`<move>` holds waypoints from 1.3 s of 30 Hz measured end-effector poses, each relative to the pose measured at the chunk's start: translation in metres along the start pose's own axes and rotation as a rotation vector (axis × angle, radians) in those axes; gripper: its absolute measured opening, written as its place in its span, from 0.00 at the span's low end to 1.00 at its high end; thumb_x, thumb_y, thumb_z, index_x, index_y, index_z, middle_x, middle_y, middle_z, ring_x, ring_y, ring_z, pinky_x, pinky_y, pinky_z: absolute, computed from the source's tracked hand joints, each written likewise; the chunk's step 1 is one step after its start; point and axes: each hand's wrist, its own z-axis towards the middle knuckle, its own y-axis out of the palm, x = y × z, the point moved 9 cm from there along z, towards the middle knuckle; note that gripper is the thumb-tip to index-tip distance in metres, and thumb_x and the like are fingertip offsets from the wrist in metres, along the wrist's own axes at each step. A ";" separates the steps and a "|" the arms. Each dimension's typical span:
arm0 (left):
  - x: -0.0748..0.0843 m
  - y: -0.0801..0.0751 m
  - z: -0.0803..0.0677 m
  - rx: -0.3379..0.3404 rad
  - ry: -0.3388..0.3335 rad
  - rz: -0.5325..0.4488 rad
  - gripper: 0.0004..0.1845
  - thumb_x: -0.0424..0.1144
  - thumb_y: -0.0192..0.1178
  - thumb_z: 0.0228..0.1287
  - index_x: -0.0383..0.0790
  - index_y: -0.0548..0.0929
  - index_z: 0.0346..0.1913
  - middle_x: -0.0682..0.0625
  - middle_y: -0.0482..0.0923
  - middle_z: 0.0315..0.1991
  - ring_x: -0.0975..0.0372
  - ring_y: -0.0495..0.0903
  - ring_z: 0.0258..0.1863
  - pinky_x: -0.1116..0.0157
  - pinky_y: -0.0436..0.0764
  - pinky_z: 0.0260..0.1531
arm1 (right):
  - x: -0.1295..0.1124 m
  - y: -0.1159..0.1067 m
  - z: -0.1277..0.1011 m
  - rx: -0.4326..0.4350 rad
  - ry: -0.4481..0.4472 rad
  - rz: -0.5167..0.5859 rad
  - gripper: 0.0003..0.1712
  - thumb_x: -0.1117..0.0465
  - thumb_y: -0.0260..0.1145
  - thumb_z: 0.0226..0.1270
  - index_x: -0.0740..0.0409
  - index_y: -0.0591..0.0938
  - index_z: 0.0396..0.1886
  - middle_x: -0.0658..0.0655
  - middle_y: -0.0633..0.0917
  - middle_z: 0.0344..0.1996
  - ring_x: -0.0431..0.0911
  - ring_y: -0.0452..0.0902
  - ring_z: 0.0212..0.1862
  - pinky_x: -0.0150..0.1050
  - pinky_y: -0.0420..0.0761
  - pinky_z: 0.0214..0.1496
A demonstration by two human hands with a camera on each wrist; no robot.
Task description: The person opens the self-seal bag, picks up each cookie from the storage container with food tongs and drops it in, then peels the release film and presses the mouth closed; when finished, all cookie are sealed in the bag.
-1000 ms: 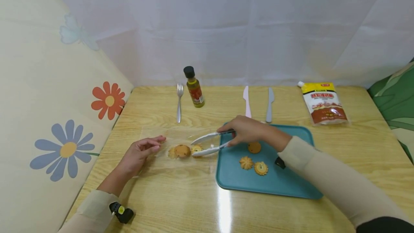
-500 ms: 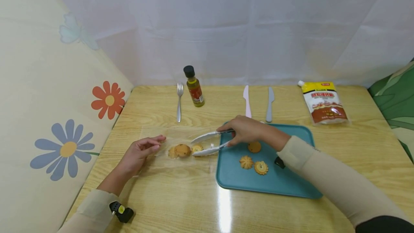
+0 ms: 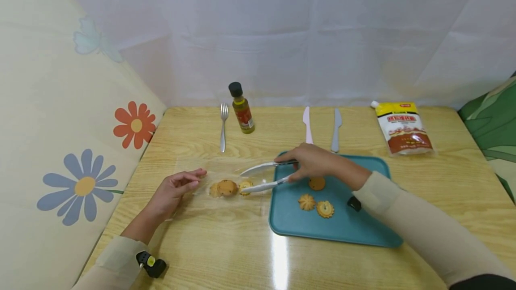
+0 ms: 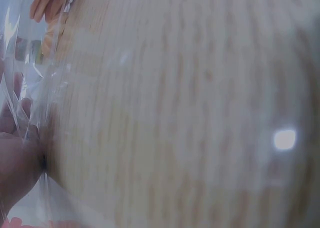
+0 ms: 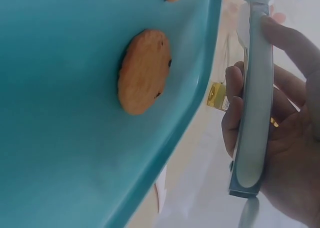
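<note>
My left hand [image 3: 171,194] is at the left end of a clear plastic bag [image 3: 230,207], its fingers and thumb on the film. In the left wrist view, shiny film lies over that hand. Inside the bag are a round speckled cookie [image 3: 227,187], a paler cookie [image 3: 215,190] partly behind it and a scalloped cookie [image 3: 245,187]. My right hand [image 3: 314,162] grips metal tongs [image 5: 257,102]. Their arms are spread, the tips at the bag's right end by the scalloped cookie, with no cookie visibly clamped.
A teal tray [image 3: 346,232] holds a round cookie [image 3: 317,183], a flower-shaped cookie [image 3: 307,202] and a scalloped one [image 3: 325,209]. Behind are a fork [image 3: 223,131], an oil bottle [image 3: 243,113], a pink knife [image 3: 308,124], a grey knife [image 3: 336,131] and a spouted pouch [image 3: 404,129].
My right hand and the tongs have shifted slightly to the right, and the tong tips have drawn back a little from the scalloped cookie. The left hand has stayed in place.
</note>
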 end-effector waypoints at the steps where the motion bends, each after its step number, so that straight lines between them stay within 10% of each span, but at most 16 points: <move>1: 0.000 0.000 0.000 0.001 0.000 0.002 0.12 0.33 0.61 0.75 0.22 0.83 0.49 0.62 0.85 0.58 0.75 0.76 0.63 0.78 0.75 0.58 | 0.001 0.000 -0.002 0.001 0.002 -0.001 0.36 0.50 0.75 0.67 0.49 0.76 0.73 0.47 0.87 0.35 0.36 0.78 0.32 0.39 0.79 0.40; 39: 0.000 0.000 0.001 0.002 0.000 0.013 0.15 0.34 0.61 0.76 0.19 0.81 0.50 0.63 0.85 0.57 0.76 0.76 0.63 0.79 0.75 0.58 | 0.061 -0.005 -0.117 0.156 0.152 0.074 0.34 0.51 0.78 0.62 0.53 0.81 0.68 0.43 0.80 0.29 0.38 0.66 0.25 0.33 0.68 0.27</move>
